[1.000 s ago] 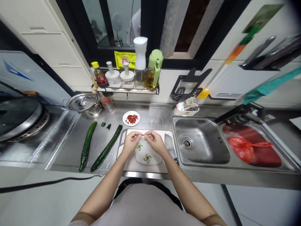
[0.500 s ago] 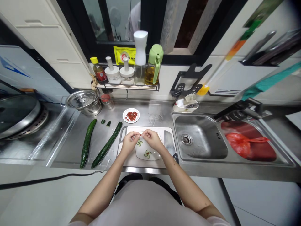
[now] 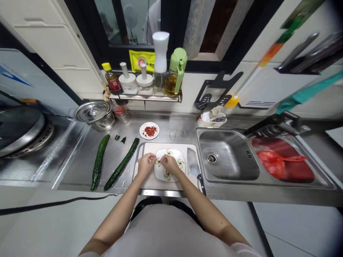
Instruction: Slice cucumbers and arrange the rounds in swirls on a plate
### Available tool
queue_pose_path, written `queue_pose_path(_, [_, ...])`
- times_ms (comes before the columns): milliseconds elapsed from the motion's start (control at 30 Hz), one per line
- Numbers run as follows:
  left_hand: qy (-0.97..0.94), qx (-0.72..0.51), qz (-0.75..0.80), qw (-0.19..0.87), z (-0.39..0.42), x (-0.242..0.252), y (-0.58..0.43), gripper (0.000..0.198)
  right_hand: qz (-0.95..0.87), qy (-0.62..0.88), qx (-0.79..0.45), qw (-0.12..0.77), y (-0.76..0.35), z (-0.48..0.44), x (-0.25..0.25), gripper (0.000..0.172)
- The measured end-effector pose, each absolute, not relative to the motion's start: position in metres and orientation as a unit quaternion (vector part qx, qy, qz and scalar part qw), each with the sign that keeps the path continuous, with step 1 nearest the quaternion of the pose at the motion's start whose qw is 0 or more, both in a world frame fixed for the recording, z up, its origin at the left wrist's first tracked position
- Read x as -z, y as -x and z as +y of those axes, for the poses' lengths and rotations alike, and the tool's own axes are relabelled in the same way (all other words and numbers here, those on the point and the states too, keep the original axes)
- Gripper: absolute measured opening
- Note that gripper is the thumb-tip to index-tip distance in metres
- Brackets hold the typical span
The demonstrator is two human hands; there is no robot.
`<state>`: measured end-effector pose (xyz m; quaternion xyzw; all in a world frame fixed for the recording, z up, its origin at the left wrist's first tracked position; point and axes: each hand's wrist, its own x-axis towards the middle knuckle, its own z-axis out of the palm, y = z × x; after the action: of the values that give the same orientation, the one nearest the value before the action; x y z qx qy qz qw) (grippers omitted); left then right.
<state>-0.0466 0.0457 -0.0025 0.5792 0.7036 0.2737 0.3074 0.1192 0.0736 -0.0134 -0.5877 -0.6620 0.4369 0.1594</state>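
Note:
A white square plate [image 3: 175,151] rests on the cutting board [image 3: 150,182]. Green cucumber slices [image 3: 181,164] lie on it in small pinwheels, with red bits at their centres. Over the plate's left side, my right hand [image 3: 169,164] is closed in a pinch beside one pinwheel. My left hand [image 3: 146,165] is also pinched, at the plate's left edge. Anything between either hand's fingertips is too small to make out. Behind the board stands a small white dish [image 3: 142,134] of chopped red pieces. A cleaver [image 3: 192,162] lies along the board's right side.
Two whole cucumbers [image 3: 100,160] and two cut ends [image 3: 123,140] lie on the steel counter at left. A lidded pot [image 3: 95,115] stands behind them. The sink [image 3: 227,157] is at right, with a red bag [image 3: 272,164] in its second basin. Bottles line a wall rack [image 3: 150,98].
My hands have moved apart from fingertips meeting above the plate. The right has shifted slightly down, and more of the plate and its pinwheels shows.

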Motion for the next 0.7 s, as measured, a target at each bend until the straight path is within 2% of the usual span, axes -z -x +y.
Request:
queue_pose_path(200, [-0.578, -0.221, 0.721, 0.311, 0.0478, 0.0118, 0.0436, 0.012, -0.675, 0.603, -0.403, 0.137, -0.1145, 0.0744, 0.0149, 0.012])
queue_pose_path(700, [-0.596, -0.151, 0.73, 0.3, 0.0484, 0.013, 0.0371, 0.011, -0.669, 0.611, -0.406, 0.118, -0.1131, 0.0751, 0.0191, 0.012])
